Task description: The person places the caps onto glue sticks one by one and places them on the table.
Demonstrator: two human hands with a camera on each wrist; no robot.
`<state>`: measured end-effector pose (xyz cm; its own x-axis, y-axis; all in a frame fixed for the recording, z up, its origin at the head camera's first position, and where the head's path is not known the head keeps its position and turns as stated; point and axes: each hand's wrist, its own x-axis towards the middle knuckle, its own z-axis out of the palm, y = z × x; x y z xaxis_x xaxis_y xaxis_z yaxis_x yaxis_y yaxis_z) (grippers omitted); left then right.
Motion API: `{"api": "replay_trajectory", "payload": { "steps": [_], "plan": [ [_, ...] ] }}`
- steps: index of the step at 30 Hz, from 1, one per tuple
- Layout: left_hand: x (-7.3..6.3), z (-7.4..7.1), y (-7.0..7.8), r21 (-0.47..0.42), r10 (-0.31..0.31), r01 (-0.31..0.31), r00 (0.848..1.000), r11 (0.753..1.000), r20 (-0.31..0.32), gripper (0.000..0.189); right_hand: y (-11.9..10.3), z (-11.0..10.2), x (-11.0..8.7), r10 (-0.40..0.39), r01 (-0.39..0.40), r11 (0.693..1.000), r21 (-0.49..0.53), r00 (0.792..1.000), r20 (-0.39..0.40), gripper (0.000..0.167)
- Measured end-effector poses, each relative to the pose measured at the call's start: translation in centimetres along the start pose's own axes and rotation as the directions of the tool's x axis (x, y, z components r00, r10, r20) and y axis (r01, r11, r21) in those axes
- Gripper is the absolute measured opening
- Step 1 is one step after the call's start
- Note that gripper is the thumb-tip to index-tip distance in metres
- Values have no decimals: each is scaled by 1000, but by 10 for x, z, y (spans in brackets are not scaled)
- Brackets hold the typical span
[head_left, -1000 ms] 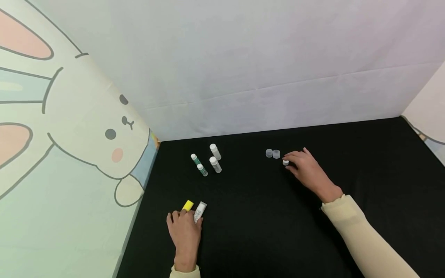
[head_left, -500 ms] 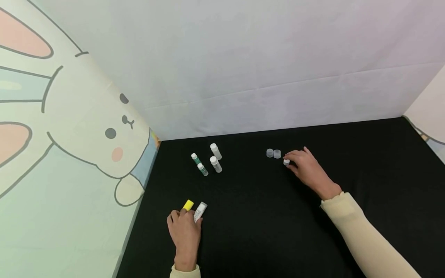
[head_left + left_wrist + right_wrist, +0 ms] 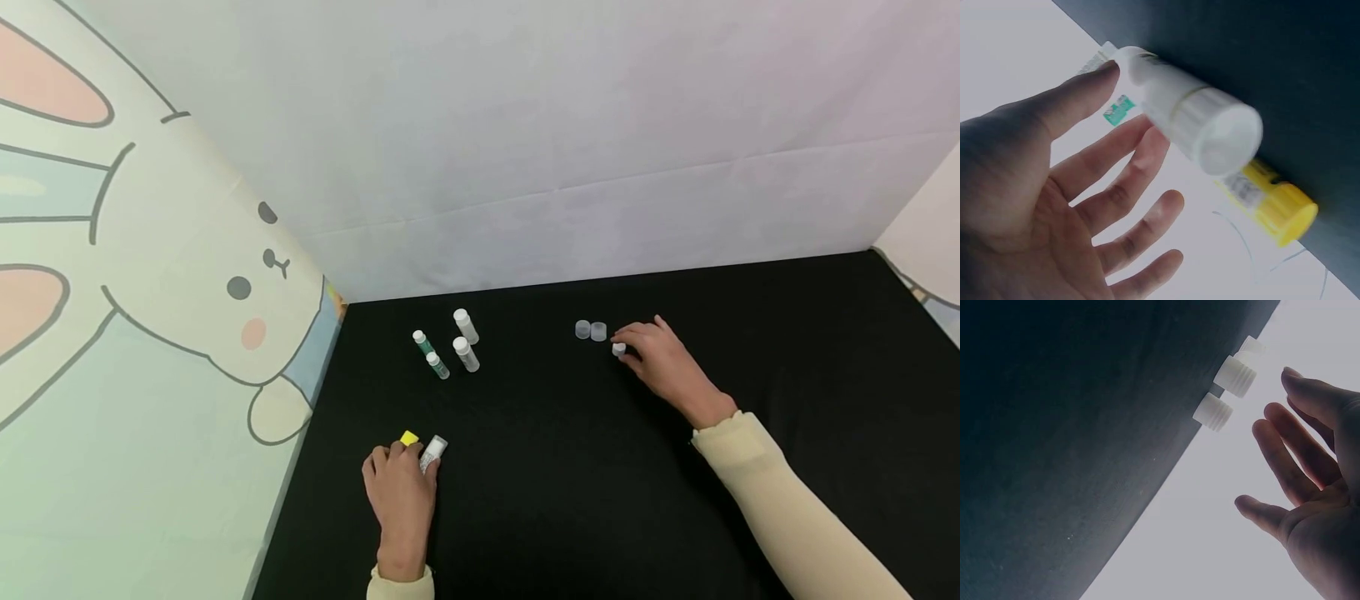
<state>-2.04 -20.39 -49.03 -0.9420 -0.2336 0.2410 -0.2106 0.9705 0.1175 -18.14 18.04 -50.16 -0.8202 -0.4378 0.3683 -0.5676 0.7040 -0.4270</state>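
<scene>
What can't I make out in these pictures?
Yellow tube, head view: near end hidden by the left hand.
White tube, head view: print too small to read.
Rear cap, right wrist view: partly hidden behind the middle cap.
Left sleeve, head view: cut off by the bottom edge.

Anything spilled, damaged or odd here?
Nothing stands out: the ribbed white plastic caps near the right hand and the white cylindrical tube by the left hand show no visible damage; I see no spill.
</scene>
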Motion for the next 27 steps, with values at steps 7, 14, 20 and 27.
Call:
{"api": "replay_trajectory", "payload": {
  "steps": [7,14,20,27],
  "plan": [
    [13,-5,13,-59,53,-54,999,997,-10,26,-1,-1,0,0,0,1000,-1,1000,9,31],
    [30,-8,29,-99,63,-61,998,993,15,29,3,2,2,-2,2,1000,-4,1000,4,31],
    [44,-4,39,-138,47,-48,999,989,-8,30,4,2,6,4,-4,1000,3,1000,23,32],
    [57,1,50,-199,-32,28,999,980,-16,35,5,2,7,-1,1,1000,0,1000,31,34]
  ]
}}
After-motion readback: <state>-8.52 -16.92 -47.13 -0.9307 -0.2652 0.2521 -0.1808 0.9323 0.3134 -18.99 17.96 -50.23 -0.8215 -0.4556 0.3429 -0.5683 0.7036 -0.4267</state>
